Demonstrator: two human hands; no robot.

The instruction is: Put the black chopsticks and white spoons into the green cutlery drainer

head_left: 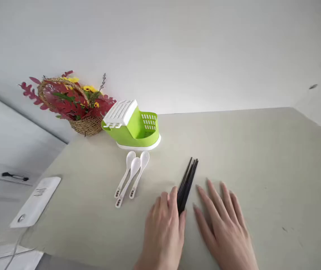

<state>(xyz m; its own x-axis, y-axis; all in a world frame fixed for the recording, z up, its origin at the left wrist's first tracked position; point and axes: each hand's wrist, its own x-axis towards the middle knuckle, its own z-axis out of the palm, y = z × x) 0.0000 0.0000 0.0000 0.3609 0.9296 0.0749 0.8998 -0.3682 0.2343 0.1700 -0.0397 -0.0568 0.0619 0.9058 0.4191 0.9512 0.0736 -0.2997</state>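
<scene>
A bundle of black chopsticks (187,183) lies on the pale table, tips pointing away from me. My left hand (164,225) is closed around the near part of the bundle, thumb on its right side and fingers on its left; the lower ends are hidden by the hand. Just to the right, my right hand (224,225) rests palm down with its fingers spread, holding nothing and apart from the chopsticks. Left of the bundle lie three white spoons (134,168) with printed handle ends. Behind them stands a green and white utensil holder (138,131) with a slotted lid.
A wicker basket (87,125) of red and yellow artificial flowers stands at the back left, beside the holder. At the table's left edge lies a white power strip (36,202) with a cable. The pale table (247,150) meets a white wall (205,56) behind.
</scene>
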